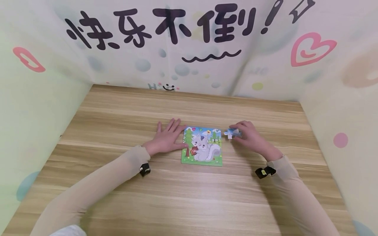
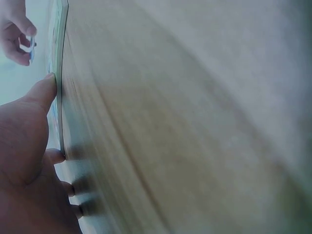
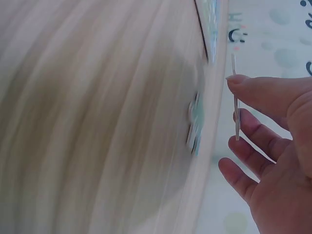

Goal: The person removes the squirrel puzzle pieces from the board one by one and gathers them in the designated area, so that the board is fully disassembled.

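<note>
A square jigsaw puzzle (image 1: 203, 144) shows a squirrel with an acorn among trees, in a thin board with a green lower edge. My left hand (image 1: 166, 139) lies with fingers spread at the puzzle's left side; its thumb touches the board's edge. To the right of the board, my right hand (image 1: 249, 136) pinches a jigsaw piece (image 3: 236, 102) between thumb and fingers, seen edge-on in the right wrist view. The piece is raised off the table. Under it lie blue jigsaw pieces (image 3: 196, 119) on the wood; their exact number cannot be told.
The wood-grain table (image 1: 189, 196) is enclosed by printed cloth walls at the back (image 1: 177, 65), left and right. Black wrist straps (image 1: 144, 169) sit on both sleeved arms.
</note>
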Demonstrator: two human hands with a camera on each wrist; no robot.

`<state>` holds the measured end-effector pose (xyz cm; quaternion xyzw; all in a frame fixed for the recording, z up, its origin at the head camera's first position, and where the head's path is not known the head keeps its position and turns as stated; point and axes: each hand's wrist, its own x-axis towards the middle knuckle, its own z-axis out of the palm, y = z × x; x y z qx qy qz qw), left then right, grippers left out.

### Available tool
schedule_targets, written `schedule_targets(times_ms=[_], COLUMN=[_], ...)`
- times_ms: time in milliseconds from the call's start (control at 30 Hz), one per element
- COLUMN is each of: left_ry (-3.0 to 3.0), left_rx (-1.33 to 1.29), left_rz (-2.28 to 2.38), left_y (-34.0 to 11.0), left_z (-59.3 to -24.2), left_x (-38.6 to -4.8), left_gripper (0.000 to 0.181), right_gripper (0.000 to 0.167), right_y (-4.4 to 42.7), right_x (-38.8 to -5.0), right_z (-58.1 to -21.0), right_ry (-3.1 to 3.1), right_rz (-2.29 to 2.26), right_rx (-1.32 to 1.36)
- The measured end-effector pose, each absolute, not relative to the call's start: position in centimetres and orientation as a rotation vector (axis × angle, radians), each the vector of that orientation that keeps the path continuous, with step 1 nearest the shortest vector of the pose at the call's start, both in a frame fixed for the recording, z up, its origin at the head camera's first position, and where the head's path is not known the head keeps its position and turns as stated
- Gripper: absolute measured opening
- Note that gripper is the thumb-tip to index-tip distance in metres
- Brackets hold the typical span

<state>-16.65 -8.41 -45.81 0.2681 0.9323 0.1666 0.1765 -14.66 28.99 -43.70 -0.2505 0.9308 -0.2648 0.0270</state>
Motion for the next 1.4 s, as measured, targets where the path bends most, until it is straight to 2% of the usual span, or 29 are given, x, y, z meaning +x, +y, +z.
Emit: schedule_targets(times_ms=[367,767,1200,1400], left_ry=[2.636,2.639,2.645,2.634], left_rx=[0.755,0.761,0.760,0.755], left_rz=[0.475,0.478,0.475,0.456], left_y=[-8.5,-8.5,-8.5,-8.4], left_z=[-45.8,-46.1,-46.5,-45.7], left_x=[-16.5,-16.6,-16.9,-16.6], left_gripper=[0.091,0.091,0.090,0.091], right_gripper=[0.047,0.039,0.034,0.036], right_y=[32.8,35.4,36.0,35.9], right_x=[-14.1,-14.6,-14.9,-14.7], right_z=[-43.6,-45.1,-45.8,-45.5], right_ry=[2.889,2.924,2.962,2.927], right_rz=[-0.919,-0.846,-0.846,-0.826], right_rx=[-0.668,-0.589,-0.669,-0.583])
